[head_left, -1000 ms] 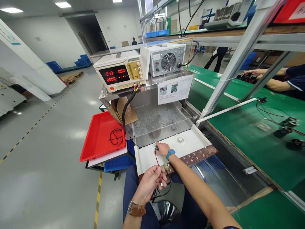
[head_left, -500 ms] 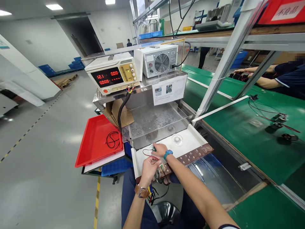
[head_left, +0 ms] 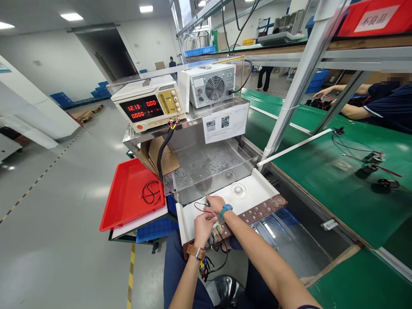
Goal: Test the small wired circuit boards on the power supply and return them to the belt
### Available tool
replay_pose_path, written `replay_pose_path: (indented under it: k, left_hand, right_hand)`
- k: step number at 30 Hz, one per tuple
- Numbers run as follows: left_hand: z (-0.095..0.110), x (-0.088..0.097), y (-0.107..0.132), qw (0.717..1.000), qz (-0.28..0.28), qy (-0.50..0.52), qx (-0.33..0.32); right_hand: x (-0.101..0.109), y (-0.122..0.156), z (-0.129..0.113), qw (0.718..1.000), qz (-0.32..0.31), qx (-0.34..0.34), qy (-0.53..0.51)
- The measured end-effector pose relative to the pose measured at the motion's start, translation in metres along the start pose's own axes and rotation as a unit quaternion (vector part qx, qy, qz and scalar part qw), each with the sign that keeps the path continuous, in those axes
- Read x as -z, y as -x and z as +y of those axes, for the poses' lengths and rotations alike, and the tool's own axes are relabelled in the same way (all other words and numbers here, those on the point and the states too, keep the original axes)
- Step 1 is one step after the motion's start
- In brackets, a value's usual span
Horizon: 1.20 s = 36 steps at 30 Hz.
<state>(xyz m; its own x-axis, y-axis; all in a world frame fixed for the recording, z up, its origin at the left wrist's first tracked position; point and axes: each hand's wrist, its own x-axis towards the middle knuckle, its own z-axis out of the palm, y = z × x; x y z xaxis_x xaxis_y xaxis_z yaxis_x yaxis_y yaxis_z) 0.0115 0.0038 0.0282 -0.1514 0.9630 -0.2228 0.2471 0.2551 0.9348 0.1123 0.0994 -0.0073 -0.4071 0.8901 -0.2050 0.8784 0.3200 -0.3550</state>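
My left hand (head_left: 203, 226), with a brown watch strap at its wrist, pinches a thin red wire (head_left: 202, 210) between thumb and fingertips. Just beyond it, my right hand (head_left: 215, 204) is closed on a small green-and-dark part (head_left: 207, 203) that the wire runs to; the fingers hide most of it. Both hands are above a white tray (head_left: 255, 185) on my lap side of the bench. A brown strip (head_left: 264, 209) with metal-ringed holes edges the tray. Near my left fingers, a green clip (head_left: 219, 229) and dark cables sit at the strip.
A power supply (head_left: 148, 105) with red digits and a fan-backed unit (head_left: 215, 83) stand on a metal shelf. At left is a red tray (head_left: 120, 193) holding a black cable. A green belt (head_left: 350, 189) with small wired motors lies right; a co-worker's arm (head_left: 354, 112) rests beyond.
The left hand has shifted slightly and the red wire's loop has changed shape. The right hand stays closed on the small part. The supply's upper reading went from 12.1 to 12.13.
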Motion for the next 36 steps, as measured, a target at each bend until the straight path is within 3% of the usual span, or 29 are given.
replay_pose_path:
  k: [19,36]
  left_hand:
    - [0.0008,-0.0028,0.0008,0.996,-0.055,0.066,0.025]
    - [-0.0091,-0.0030,-0.0026,0.994,-0.055,0.083,0.038]
  right_hand:
    - [0.0068,0.0044,-0.0037,1.000,-0.002,-0.004,-0.005]
    - [0.0033,0.0015,-0.0024,1.000,0.005,-0.002,-0.009]
